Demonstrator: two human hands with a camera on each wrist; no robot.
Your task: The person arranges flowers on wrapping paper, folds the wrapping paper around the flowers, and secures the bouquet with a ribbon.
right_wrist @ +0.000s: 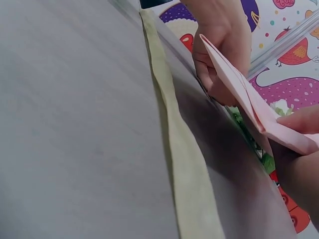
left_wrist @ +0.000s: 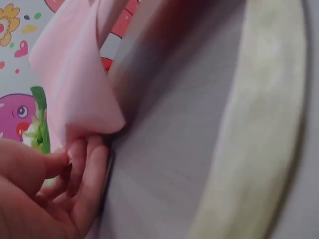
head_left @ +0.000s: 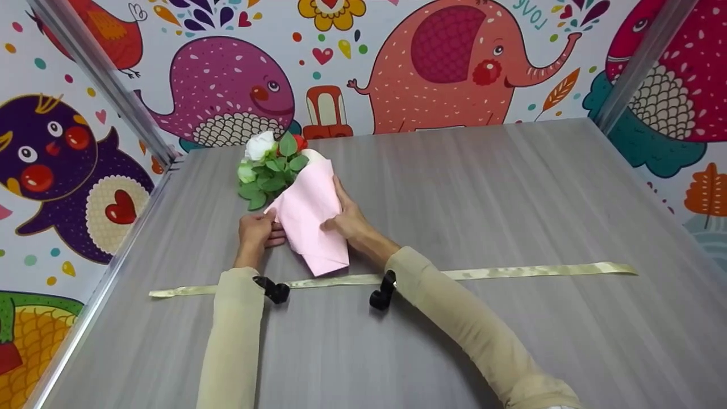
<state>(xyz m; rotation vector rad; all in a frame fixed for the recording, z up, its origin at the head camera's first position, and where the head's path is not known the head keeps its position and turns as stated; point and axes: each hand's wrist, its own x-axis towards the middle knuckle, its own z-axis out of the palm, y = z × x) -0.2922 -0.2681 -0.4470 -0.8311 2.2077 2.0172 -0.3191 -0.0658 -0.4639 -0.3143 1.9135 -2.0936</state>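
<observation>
A small bunch of artificial flowers [head_left: 271, 165] is seen lying on the grey desk [head_left: 511, 199], toward its far left part, already folded into a sheet of pink wrapping paper [head_left: 311, 218]. The blooms and leaves stick out of the far end of the wrap; the stems are hidden inside it. The left edge of the paper is pinched between thumb and fingers of the left hand [head_left: 257, 230], as the left wrist view shows, with the paper corner [left_wrist: 79, 99] lifted off the desk. The right side of the wrap is held by the right hand [head_left: 347, 218], its fingers curled around the fold.

The wrapping is judged to be largely done: the paper is closed around the stems in a cone, though it is kept together only by the two hands. The fastening appears to be left. A long pale yellow-green ribbon [head_left: 511, 272] lies flat and untied across the desk, just on the near side of the wrap and under both forearms, touched by neither hand.
</observation>
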